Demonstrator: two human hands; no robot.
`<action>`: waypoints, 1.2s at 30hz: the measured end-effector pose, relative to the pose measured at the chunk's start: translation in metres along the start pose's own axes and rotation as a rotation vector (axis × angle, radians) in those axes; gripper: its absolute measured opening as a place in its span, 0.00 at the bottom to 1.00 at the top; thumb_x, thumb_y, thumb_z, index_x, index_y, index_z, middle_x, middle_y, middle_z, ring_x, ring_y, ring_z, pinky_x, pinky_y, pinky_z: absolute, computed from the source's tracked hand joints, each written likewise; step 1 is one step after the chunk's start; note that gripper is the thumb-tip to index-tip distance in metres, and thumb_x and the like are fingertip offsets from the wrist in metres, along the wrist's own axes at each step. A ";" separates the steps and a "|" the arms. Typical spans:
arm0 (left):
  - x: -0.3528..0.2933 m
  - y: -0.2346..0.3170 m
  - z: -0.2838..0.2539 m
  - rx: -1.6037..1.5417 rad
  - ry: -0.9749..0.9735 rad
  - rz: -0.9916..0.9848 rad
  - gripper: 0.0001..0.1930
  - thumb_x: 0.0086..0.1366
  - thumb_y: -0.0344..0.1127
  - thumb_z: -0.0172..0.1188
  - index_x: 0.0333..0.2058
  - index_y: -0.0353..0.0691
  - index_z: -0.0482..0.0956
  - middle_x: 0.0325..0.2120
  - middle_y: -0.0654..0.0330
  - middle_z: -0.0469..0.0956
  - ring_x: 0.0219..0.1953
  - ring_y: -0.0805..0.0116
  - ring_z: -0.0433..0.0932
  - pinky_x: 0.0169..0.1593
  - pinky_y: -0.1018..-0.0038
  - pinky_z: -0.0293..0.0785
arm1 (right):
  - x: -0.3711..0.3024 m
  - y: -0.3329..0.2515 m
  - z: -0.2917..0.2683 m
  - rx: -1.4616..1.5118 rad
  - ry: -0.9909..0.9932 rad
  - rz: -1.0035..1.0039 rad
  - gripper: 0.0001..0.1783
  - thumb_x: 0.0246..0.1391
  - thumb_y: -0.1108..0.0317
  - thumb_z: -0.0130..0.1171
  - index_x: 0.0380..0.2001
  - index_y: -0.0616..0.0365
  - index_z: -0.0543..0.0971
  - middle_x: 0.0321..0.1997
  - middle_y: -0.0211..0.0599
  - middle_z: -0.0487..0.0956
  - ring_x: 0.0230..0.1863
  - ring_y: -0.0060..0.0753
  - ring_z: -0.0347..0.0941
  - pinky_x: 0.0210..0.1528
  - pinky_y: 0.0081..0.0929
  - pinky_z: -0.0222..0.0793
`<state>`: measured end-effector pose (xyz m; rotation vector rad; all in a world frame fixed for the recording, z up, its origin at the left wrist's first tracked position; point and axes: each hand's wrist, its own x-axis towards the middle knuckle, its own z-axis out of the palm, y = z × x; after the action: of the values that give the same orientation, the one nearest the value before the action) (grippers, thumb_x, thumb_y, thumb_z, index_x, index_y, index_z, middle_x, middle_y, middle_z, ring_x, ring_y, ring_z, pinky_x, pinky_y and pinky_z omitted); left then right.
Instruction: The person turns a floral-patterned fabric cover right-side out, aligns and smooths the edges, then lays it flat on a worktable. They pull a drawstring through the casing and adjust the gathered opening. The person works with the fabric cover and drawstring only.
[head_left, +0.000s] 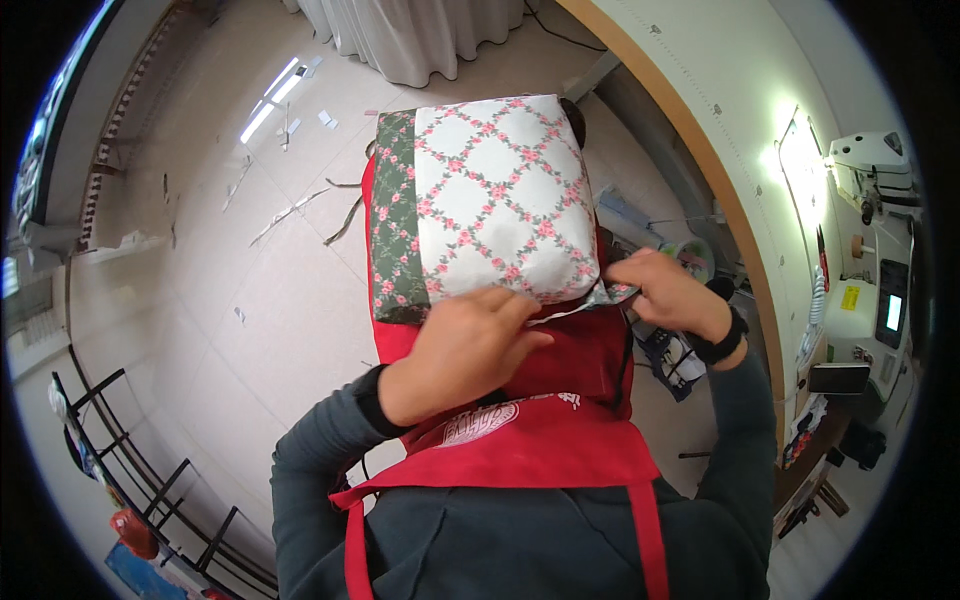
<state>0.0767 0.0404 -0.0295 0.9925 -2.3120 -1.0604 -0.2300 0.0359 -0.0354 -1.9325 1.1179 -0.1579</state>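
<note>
A cushion (500,190) in a floral cover lies across my lap. Its top is white with a pink rose lattice, and a dark green flowered band (397,200) runs down the left side. My left hand (465,345) rests at the near edge, fingers bent over it and thumb held apart. At the near right corner, my right hand (665,290) pinches a loose flap of the cover (612,294). A thin pale strip (565,313) runs along the near edge between the hands. The cushion's underside is hidden.
A red apron (520,440) covers my lap under the cushion. To the right, a white table (735,120) with a wooden edge carries a sewing machine (870,270). Fabric scraps (290,215) litter the tiled floor at left. A black metal rack (165,485) stands lower left.
</note>
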 end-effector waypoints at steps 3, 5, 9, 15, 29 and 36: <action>0.010 0.016 0.018 0.125 -0.030 0.029 0.14 0.57 0.37 0.68 0.38 0.36 0.79 0.27 0.55 0.78 0.28 0.56 0.80 0.32 0.67 0.75 | 0.005 -0.012 -0.002 0.118 -0.077 -0.087 0.11 0.41 0.83 0.53 0.32 0.65 0.76 0.26 0.56 0.73 0.33 0.63 0.71 0.35 0.45 0.66; 0.017 0.020 0.023 0.155 0.053 0.093 0.11 0.56 0.35 0.66 0.36 0.37 0.78 0.25 0.56 0.77 0.27 0.57 0.79 0.31 0.67 0.74 | 0.007 -0.020 -0.003 0.250 -0.120 -0.099 0.06 0.47 0.82 0.56 0.31 0.65 0.76 0.27 0.55 0.75 0.32 0.59 0.73 0.32 0.42 0.67; 0.022 0.012 0.020 0.128 -0.044 0.205 0.09 0.51 0.28 0.63 0.32 0.40 0.77 0.21 0.59 0.75 0.23 0.59 0.77 0.28 0.66 0.72 | 0.009 -0.035 -0.004 0.453 -0.190 -0.003 0.06 0.56 0.72 0.62 0.30 0.63 0.77 0.25 0.51 0.77 0.27 0.53 0.74 0.29 0.36 0.66; 0.001 -0.010 -0.026 0.108 -0.070 0.158 0.14 0.43 0.21 0.58 0.31 0.42 0.78 0.18 0.60 0.76 0.20 0.56 0.76 0.23 0.66 0.71 | 0.016 -0.038 -0.006 0.294 -0.218 -0.140 0.17 0.60 0.57 0.62 0.24 0.59 0.78 0.18 0.43 0.74 0.18 0.50 0.69 0.23 0.38 0.63; -0.017 -0.010 -0.034 0.110 0.005 0.096 0.10 0.46 0.20 0.58 0.29 0.40 0.78 0.17 0.59 0.75 0.18 0.57 0.75 0.21 0.69 0.69 | 0.059 -0.054 0.025 0.272 -0.077 -0.344 0.09 0.56 0.66 0.62 0.27 0.59 0.76 0.24 0.45 0.74 0.34 0.54 0.71 0.43 0.40 0.68; -0.024 -0.021 -0.043 0.092 0.008 0.083 0.12 0.45 0.22 0.58 0.31 0.44 0.79 0.17 0.62 0.77 0.18 0.61 0.76 0.21 0.67 0.68 | 0.047 -0.039 0.013 0.133 -0.207 -0.297 0.14 0.60 0.63 0.60 0.25 0.59 0.74 0.22 0.46 0.71 0.31 0.53 0.69 0.56 0.43 0.65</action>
<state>0.1280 0.0280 -0.0204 0.9238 -2.3928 -0.9229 -0.1711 0.0171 -0.0285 -1.9363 0.6662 -0.1839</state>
